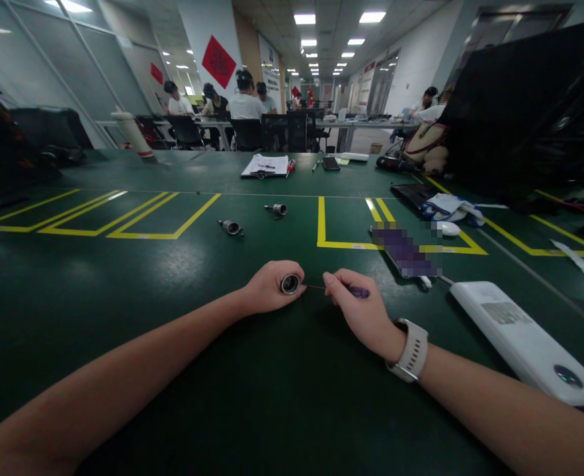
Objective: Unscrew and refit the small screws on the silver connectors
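My left hand (pixel 270 288) is closed around a round metal connector (pixel 290 284), its hollow end facing me. In my right hand (pixel 358 311) is a screwdriver (pixel 359 291) with a purple handle, its thin shaft pointing left at the connector's side. Whether the tip touches the connector I cannot tell. Beyond my hands, two similar metal connectors lie on the green table: one (pixel 231 227) to the left, another (pixel 276 210) a little farther off.
Right of my hands lie a phone (pixel 403 252) with a cable and a white power bank (pixel 524 337). Yellow tape (pixel 341 246) marks areas on the table. A clipboard with papers (pixel 266 165) lies farther back. People (pixel 245 102) sit at tables behind.
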### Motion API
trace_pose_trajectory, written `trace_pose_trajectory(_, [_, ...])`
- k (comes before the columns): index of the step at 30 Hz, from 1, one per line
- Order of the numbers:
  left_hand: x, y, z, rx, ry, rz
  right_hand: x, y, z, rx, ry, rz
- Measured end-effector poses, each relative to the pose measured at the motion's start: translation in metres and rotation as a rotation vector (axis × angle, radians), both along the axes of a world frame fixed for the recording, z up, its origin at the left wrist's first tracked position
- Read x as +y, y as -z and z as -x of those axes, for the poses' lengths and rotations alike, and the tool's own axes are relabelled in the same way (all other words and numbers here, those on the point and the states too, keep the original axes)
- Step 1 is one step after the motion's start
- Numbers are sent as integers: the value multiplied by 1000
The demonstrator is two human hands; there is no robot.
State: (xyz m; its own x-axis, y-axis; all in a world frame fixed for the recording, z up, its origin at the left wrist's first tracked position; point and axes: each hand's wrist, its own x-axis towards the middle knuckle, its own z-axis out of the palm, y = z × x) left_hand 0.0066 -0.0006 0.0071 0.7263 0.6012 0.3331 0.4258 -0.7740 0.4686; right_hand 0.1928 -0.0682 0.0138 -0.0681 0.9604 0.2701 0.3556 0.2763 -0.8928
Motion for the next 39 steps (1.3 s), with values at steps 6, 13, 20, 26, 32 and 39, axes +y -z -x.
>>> trace_pose_trajectory(6, [1, 0, -1, 82, 16, -2, 1, 1, -1, 59, -8, 13])
trace_pose_trajectory(13, [3, 1, 0, 124, 9, 14, 3, 5, -3, 195, 41, 48])
trace_pose_trajectory(20, [3, 2, -2, 106, 19, 4, 3, 9, -3, 277, 10, 37])
trace_pose_trajectory(26, [4, 2, -2, 94, 9, 1, 2, 10, -2, 349, -44, -55])
trace_pose_trajectory(32, [4, 3, -1, 68, 7, -5, -5, 0, 0, 202, -146, -69])
trace_pose_trajectory(39, [3, 3, -1, 54, 10, -13, -10, -6, 4, 27, -211, -101])
